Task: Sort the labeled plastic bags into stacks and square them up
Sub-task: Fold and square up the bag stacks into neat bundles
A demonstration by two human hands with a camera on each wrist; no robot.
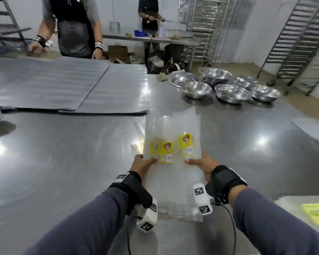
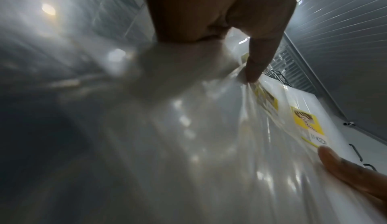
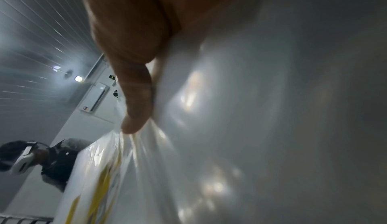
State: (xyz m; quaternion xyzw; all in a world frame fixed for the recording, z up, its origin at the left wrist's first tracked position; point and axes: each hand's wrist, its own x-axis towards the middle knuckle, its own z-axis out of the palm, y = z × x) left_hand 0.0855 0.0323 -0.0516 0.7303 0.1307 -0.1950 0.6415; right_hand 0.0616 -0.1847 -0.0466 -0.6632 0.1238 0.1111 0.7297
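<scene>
The plastic bags (image 1: 173, 162) are showing as a loose sheaf of clear, glossy film, held up over the steel table (image 1: 63, 162) and fanning slightly at the near end, where several staggered edges are visible; how many bags are in it cannot be counted. Three yellow labels (image 1: 186, 147) are showing through the film, two overlapping on the left and one on the right, each carrying a brown logo and a white panel of small print. The left hand (image 1: 143, 165) is gripping the sheaf's left edge, thumb lying on top beside the left labels and fingers curled underneath. The right hand (image 1: 201, 165) is gripping the right edge the same way, its thumb pressing on the film just below the right label. From the left wrist, a thumb (image 2: 258, 58) is pinching creased film beside a label. Five steel bowls (image 1: 196, 89) are sitting well beyond on the table, and two people are standing at the far side.
</scene>
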